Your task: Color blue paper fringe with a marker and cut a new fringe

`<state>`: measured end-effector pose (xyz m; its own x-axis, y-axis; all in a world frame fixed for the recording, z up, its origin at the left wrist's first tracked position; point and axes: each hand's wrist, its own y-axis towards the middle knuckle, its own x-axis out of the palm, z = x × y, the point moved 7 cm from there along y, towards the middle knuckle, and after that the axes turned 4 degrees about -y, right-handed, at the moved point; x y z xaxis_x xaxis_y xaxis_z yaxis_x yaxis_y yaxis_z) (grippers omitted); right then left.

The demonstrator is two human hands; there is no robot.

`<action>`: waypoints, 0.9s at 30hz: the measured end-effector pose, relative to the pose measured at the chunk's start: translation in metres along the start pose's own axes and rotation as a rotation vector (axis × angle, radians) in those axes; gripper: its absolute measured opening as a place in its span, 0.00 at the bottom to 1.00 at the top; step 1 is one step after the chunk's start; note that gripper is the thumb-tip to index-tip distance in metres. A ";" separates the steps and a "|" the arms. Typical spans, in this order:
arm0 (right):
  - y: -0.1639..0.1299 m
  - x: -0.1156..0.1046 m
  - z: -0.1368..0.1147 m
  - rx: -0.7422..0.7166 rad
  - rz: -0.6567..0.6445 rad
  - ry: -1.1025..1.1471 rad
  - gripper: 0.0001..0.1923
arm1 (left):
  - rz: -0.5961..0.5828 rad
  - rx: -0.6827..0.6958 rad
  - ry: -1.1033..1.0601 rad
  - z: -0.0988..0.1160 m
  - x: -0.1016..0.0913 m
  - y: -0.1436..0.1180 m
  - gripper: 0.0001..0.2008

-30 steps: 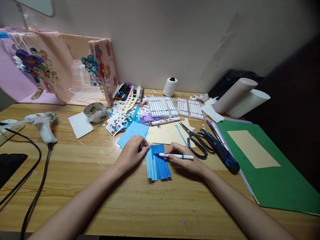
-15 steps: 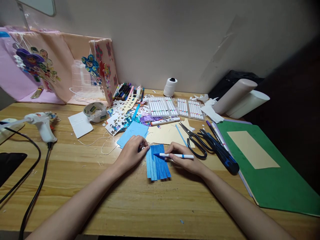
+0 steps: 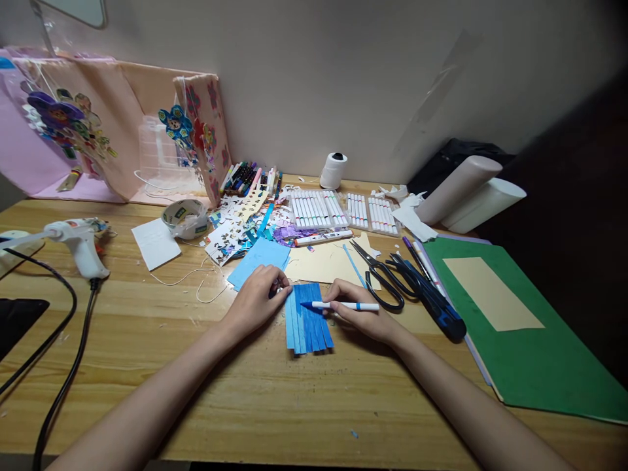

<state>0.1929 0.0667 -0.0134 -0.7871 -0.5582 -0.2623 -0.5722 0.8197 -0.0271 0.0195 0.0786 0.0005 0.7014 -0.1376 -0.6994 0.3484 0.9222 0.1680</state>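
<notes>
The left hand (image 3: 258, 299) pinches the fringed blue paper (image 3: 311, 328) at its upper corner. The right hand (image 3: 364, 320) grips a marker (image 3: 350, 305), tip over the paper.

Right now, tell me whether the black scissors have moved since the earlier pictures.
No; against the green board, the black scissors lie where they lay before, with no visible shift.
</notes>
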 end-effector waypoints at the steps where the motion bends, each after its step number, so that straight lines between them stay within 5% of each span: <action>1: 0.000 0.001 0.000 -0.002 -0.018 0.000 0.08 | 0.001 -0.001 0.000 0.000 0.000 0.000 0.04; 14: -0.001 0.004 0.001 0.013 -0.016 0.015 0.07 | 0.016 0.015 -0.022 0.001 -0.001 0.000 0.03; 21: -0.006 -0.006 -0.013 -0.193 0.098 0.115 0.08 | 0.064 0.010 -0.020 0.004 -0.009 0.001 0.03; 27: -0.004 0.002 0.001 -0.023 -0.008 -0.005 0.08 | 0.098 -0.011 -0.003 0.002 -0.012 0.001 0.03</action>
<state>0.1934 0.0622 -0.0144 -0.7814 -0.5641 -0.2668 -0.5838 0.8119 -0.0070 0.0130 0.0810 0.0100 0.7339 -0.0479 -0.6776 0.2711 0.9353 0.2275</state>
